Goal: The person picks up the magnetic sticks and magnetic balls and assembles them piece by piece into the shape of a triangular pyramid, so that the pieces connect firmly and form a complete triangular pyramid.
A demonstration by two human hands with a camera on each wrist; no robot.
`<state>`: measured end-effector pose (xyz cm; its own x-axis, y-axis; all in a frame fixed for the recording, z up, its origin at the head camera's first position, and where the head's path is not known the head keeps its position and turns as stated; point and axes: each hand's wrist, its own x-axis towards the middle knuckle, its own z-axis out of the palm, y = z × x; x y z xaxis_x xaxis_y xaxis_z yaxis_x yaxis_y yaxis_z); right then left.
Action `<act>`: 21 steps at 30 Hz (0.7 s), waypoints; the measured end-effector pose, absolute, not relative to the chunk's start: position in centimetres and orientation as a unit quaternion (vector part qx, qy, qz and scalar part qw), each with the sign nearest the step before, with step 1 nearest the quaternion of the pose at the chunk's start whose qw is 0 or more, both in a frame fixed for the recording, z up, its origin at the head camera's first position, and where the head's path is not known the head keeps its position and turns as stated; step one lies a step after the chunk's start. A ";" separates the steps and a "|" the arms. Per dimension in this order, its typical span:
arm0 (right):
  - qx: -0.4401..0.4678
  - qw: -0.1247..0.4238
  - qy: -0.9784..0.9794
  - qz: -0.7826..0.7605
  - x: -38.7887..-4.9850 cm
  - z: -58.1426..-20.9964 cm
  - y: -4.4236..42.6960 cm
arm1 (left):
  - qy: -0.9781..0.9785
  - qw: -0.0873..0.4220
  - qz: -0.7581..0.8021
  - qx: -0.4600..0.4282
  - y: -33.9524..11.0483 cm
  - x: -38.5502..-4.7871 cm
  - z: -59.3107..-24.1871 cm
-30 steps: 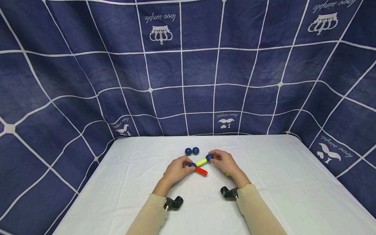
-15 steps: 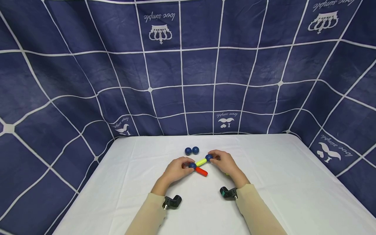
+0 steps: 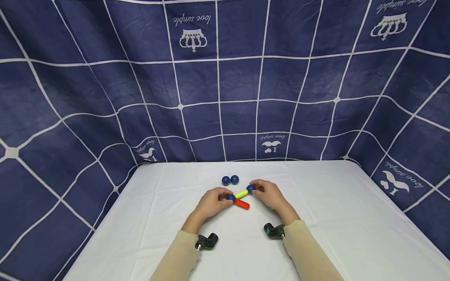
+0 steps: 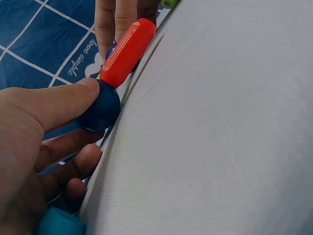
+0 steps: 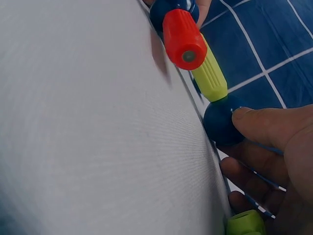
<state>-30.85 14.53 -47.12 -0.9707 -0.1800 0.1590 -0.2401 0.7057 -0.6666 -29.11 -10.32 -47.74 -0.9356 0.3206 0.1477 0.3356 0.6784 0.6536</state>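
- Dark blue curtain (image 3: 70, 89), white grid lines and upside-down printed motifs, round the far side and both flanks; white-covered table (image 3: 119, 238) in front of it.
- Left sleeve (image 3: 177, 255), beige, reaching in from the near edge; black left wrist camera (image 3: 207, 241) at the cuff.
- Teal piece (image 4: 61, 223), only one end showing in the left wrist view, just beside the curled lower fingers.
- Left hand (image 3: 211, 202): thumb and forefinger nearly closed, pinching a blue ball; remaining fingers loosely bent.
- Two loose blue balls, left one (image 3: 225, 180) and right one (image 3: 234, 179), side by side on the table, beyond the hands.
- Left-held ball (image 3: 231, 198) low over the white cloth; whether it touches the cloth, cannot tell.
- Yellow rod (image 3: 241, 193), ridged, spanning from the left-held ball to the ball in the other hand, slanting away to the right.
- Red rod (image 3: 242, 204), ridged, one end on the left-held ball; other end free, pointing right and nearer the person, a small round disc set in its face.
- Right-held ball (image 3: 250, 189) at the far end of the yellow rod.
- Right hand (image 3: 268, 194): thumb and fingertips pinching that ball, lower fingers bent beneath.
- Green piece (image 5: 246, 224), mostly hidden, just by the right hand's lower fingers.
- Black right wrist camera (image 3: 274, 230) at the cuff of the beige right sleeve (image 3: 311, 251).
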 end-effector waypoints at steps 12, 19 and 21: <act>0.122 0.042 -0.926 0.356 -31.0 -46.8 14.5 | -0.914 0.021 -0.361 -0.186 -10.3 -29.2 -47.7; 0.124 0.029 -0.920 0.370 -31.7 -45.8 14.0 | -0.914 0.019 -0.359 -0.188 -10.3 -29.2 -47.7; 0.129 0.024 -0.915 0.382 -32.2 -45.6 13.8 | -0.915 0.019 -0.357 -0.188 -10.4 -29.2 -47.7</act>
